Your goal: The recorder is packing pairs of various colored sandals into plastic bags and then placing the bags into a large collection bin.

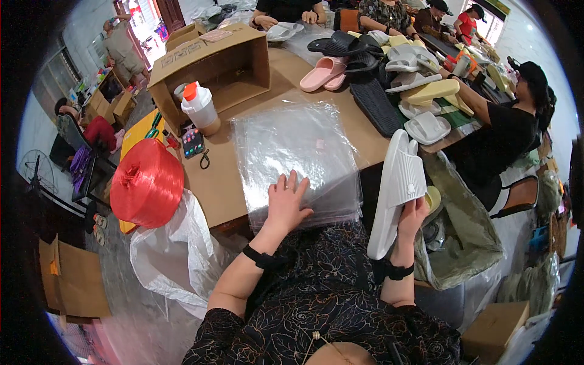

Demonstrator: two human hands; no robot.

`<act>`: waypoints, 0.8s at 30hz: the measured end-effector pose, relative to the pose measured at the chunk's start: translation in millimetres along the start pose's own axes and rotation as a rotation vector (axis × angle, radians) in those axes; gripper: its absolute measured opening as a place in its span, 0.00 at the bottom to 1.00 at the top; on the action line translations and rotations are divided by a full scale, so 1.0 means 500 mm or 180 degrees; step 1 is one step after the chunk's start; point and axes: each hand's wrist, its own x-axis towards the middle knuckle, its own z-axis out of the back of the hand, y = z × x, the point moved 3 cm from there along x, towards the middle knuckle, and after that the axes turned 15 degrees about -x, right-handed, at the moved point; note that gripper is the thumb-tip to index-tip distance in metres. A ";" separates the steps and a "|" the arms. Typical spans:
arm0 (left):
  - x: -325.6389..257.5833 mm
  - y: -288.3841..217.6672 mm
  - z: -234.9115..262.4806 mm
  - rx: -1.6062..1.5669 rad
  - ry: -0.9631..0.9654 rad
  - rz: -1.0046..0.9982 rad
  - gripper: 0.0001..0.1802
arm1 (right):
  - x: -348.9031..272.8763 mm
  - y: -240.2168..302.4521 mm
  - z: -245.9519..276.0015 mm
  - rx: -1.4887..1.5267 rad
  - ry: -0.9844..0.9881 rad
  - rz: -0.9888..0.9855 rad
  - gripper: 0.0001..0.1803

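My left hand (285,202) lies with spread fingers on a stack of clear plastic bags (292,146) at the table's front edge. To the right, my right hand (412,220) is closed round a white slide sandal (400,182), held upright with its toe end up and its ribbed strap facing right. Part of a second white sandal seems to show behind it. Most of my right fingers are hidden by the strap.
An open cardboard box (210,73), an orange-capped bottle (201,109), a phone (193,143) and a red twine roll (148,182) stand left. Mixed slippers (377,100) pile up at the back right. An open sack (462,243) is beside me; co-workers sit around.
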 end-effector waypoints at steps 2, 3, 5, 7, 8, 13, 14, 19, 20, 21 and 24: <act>-0.004 0.006 -0.024 0.0407 -0.0147 -0.0037 0.43 | -0.003 -0.005 -0.003 0.0142 -0.0021 -0.0024 0.17; -0.006 0.006 -0.028 0.0409 -0.0139 -0.0042 0.43 | -0.005 0.002 -0.006 0.0139 0.0013 -0.0010 0.17; -0.009 0.005 -0.031 0.0393 -0.0279 -0.0129 0.38 | -0.005 0.004 -0.007 0.0137 0.0045 0.0000 0.17; -0.009 0.009 -0.033 0.0256 -0.0402 -0.0176 0.34 | -0.003 0.004 -0.004 0.0079 0.0066 0.0234 0.17; -0.009 0.012 -0.032 0.0115 -0.0527 -0.0221 0.30 | -0.003 -0.001 -0.002 0.0081 0.0065 0.0236 0.17; 0.005 0.031 0.008 -0.0825 -0.0610 -0.0133 0.20 | -0.014 0.034 -0.015 -0.0685 -0.0136 -0.0002 0.14; 0.009 0.043 0.010 -0.1217 -0.0710 -0.0057 0.19 | -0.015 0.055 -0.028 -0.0678 -0.0126 0.0001 0.14; 0.036 0.081 0.021 -0.2072 -0.0655 0.0203 0.17 | -0.049 0.173 -0.121 -0.2180 0.0579 0.1569 0.17; 0.036 0.084 0.024 -0.2072 -0.0655 0.0198 0.17 | -0.059 0.183 -0.143 -0.2124 0.0914 0.1697 0.18; 0.037 0.094 0.023 -0.2511 -0.0575 0.0658 0.17 | -0.069 0.188 -0.156 -0.2157 0.1217 0.1648 0.19; 0.033 0.111 0.024 -0.3292 -0.0640 0.1174 0.20 | -0.096 0.182 -0.182 -0.2160 0.1822 0.1774 0.19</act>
